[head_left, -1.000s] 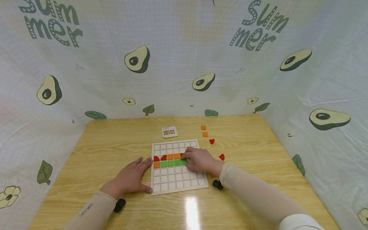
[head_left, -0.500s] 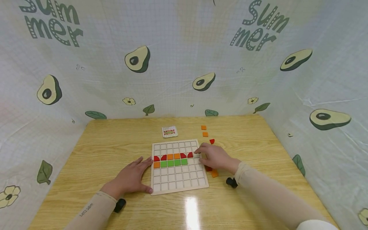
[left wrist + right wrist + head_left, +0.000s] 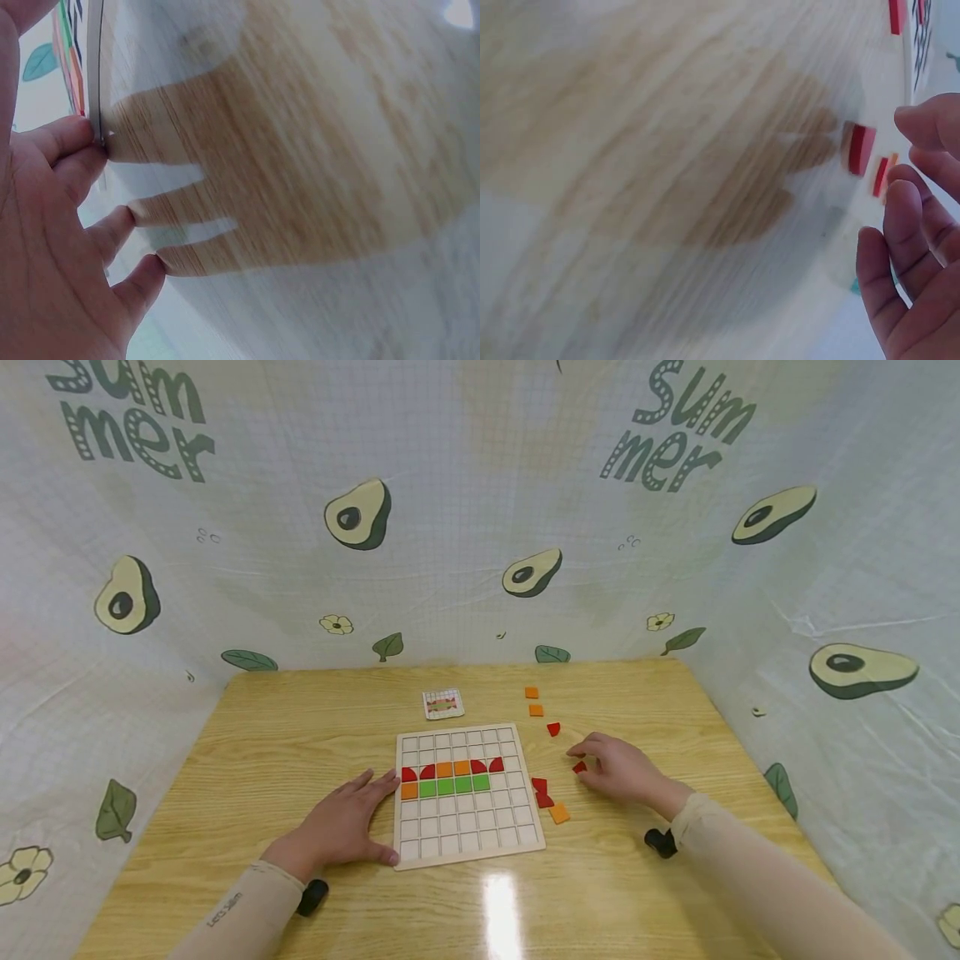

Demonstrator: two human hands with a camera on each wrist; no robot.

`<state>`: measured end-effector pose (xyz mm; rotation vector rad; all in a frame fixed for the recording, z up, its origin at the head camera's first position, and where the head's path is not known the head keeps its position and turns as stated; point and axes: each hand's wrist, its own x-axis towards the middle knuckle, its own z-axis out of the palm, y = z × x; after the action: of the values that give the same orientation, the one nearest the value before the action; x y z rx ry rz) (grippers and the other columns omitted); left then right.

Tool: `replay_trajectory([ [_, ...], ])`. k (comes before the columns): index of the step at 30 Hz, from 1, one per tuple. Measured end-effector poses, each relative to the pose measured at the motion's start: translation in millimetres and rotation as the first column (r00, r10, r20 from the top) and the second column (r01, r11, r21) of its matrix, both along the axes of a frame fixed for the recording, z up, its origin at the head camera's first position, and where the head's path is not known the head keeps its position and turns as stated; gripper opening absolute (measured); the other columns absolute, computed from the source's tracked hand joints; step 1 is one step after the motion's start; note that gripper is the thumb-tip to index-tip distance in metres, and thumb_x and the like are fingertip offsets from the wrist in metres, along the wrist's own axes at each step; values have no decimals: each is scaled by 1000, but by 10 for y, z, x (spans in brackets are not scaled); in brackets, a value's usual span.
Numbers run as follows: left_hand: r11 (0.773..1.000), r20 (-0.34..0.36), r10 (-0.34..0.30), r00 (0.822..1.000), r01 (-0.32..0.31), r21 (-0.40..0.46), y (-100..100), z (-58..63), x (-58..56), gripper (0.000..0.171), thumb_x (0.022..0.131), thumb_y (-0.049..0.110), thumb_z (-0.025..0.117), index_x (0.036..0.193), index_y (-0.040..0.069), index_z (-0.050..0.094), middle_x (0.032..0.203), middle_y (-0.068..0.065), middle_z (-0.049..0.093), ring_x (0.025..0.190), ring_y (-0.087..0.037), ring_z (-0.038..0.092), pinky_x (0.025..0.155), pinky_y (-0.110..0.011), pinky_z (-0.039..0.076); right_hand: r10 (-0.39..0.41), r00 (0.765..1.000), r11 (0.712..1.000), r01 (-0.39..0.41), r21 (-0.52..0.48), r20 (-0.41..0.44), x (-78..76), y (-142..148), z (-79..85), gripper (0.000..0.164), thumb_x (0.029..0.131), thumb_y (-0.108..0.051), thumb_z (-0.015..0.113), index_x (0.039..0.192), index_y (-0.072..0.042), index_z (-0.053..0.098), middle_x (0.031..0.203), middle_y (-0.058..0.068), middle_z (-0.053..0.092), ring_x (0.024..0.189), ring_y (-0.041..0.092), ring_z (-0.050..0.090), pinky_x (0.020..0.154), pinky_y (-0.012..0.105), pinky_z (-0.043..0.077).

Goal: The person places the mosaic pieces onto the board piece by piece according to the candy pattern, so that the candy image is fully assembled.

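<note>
A white gridded board [image 3: 468, 818] lies on the table. One row holds red quarter-circle tiles [image 3: 497, 765] and orange square tiles [image 3: 453, 768]; below it run an orange tile and several green square tiles [image 3: 453, 784]. My left hand [image 3: 341, 822], fingers spread, touches the board's left edge with thumb and fingertips; the left wrist view shows the fingertips against its side. Right of the board, my right hand [image 3: 622, 770] hovers with parted, bent fingers over a loose red quarter-circle tile [image 3: 579, 767]. In the right wrist view this red tile [image 3: 861, 150] lies apart from the fingers.
Behind the board lies a small pattern card [image 3: 443, 703]. Two loose orange tiles [image 3: 534, 710] and a red tile [image 3: 553, 729] lie at back right. Red tiles [image 3: 543, 797] and an orange tile [image 3: 559, 813] lie by the board's right edge. A printed curtain [image 3: 450, 527] surrounds the table.
My right hand has let go of a red tile on the board, then moved right, off the board, to a loose red tile. My left hand has stayed in place.
</note>
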<state>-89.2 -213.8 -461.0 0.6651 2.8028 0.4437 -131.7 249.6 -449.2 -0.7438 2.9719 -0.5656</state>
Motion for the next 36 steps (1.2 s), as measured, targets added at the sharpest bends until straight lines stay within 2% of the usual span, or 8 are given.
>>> replay_trajectory([
  [3,1000,2,-4,1000,4,-3,2,0,4,119,60,77,78,154,14,40,160,0,33,146,-39,25,110,-60,29,17,1000,1000,-16,14,-14,70,23,-1,34,84,-13,76,118,-11,72,105,0,63,60,4,44,58,25,43],
  [8,1000,3,-3,1000,3,3,0,16,9,119,61,76,78,154,14,40,160,-1,33,146,-39,25,110,-61,29,100,995,995,-99,10,-24,205,-46,28,34,85,-14,74,120,-13,72,107,-2,63,64,4,45,59,24,43],
  [13,1000,0,-12,1000,12,8,-2,24,15,117,62,75,78,154,13,40,160,-1,33,146,-39,25,109,-61,30,138,990,990,-136,-41,32,324,-120,24,35,86,-15,75,121,-14,71,111,-2,63,63,2,46,61,24,44],
  [17,1000,-1,-15,1000,15,10,1,20,16,117,62,75,78,154,13,40,160,-1,34,146,-39,25,109,-61,30,161,984,985,-155,-76,76,386,-154,-48,34,87,-15,76,121,-16,70,109,-4,62,61,1,46,60,23,43],
  [24,1000,-4,-16,1000,16,11,5,33,20,116,63,73,79,154,13,41,159,-2,34,145,-40,26,109,-61,30,222,974,973,-218,-81,49,443,-174,-162,32,88,-16,76,119,-18,71,110,-7,61,63,-1,46,61,21,43],
  [36,1000,0,-8,1000,8,10,5,35,11,117,62,74,79,154,13,40,159,-2,34,145,-40,25,109,-61,29,229,973,971,-227,-79,27,447,-173,-179,26,89,-15,74,115,-23,73,108,-11,60,67,0,46,63,22,44],
])
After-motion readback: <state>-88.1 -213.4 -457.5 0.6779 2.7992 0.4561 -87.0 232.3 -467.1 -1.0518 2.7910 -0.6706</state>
